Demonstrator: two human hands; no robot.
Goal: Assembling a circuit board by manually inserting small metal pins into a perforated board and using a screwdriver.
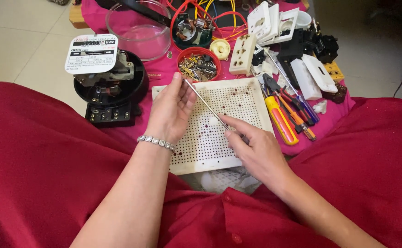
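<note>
My left hand (171, 110), with a silver bracelet on the wrist, is raised over the left side of a white perforated board (242, 103). Its fingertips pinch the tip end of a thin metal screwdriver shaft (205, 104). My right hand (251, 147) grips the lower end of the same shaft, its handle hidden in my palm, over the board's lower right part. The shaft runs diagonally from upper left to lower right between both hands.
An opened black electricity meter (109, 85) sits at left on the pink cloth (162, 69). Behind are a clear glass bowl (139, 30), a red lid of small metal parts (198, 64), white sockets (243, 54) and wires. Screwdrivers and pliers (286, 110) lie right of the board.
</note>
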